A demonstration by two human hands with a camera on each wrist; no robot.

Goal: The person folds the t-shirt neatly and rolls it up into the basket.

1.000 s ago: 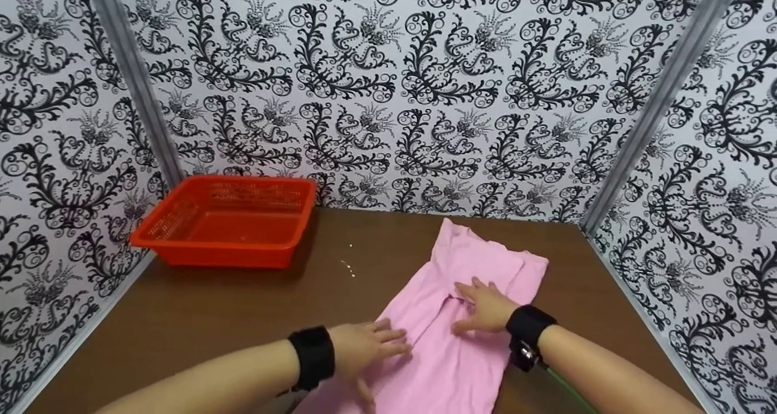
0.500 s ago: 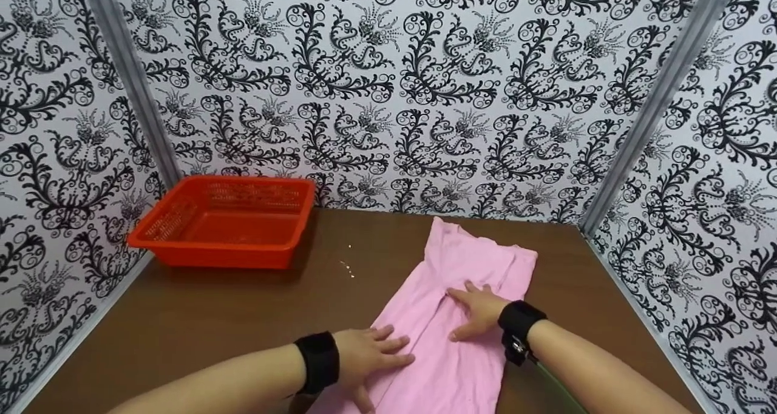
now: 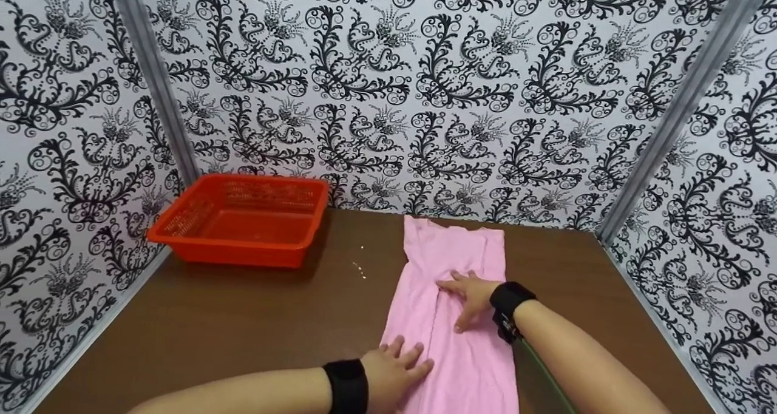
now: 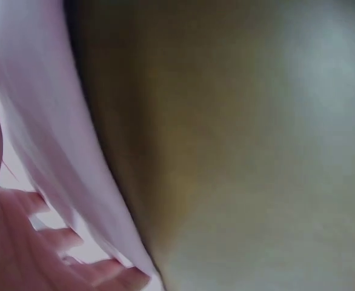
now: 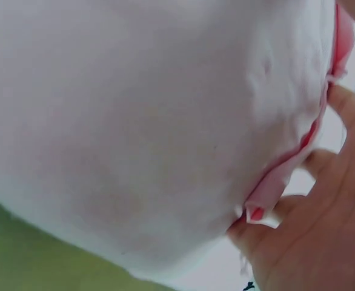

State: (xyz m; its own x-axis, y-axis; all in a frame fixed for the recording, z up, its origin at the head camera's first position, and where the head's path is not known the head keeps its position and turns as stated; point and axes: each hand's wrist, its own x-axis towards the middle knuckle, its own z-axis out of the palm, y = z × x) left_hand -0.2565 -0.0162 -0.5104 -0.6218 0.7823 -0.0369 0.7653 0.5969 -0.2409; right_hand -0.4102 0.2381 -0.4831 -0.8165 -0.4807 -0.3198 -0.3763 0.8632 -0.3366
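Pink cloth | under right hand, left hand | apparently touching both

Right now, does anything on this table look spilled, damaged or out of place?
One thing: small pale specks show on the brown table between the red basket and the pink cloth. They stand out against the otherwise plain surface; they're too small to tell crumbs from chips. Nothing else looks odd.

- Head view: bright, even light; wallpaper fairly crisp, pattern stretched toward side edges.
- Soft shadow on bench, right of red plastic basket.
- Left wrist: dim, blurred; pale glare at right, dark shadow band along pink garment.
- Right wrist: hazy; garment washed nearly white, weave out of focus.
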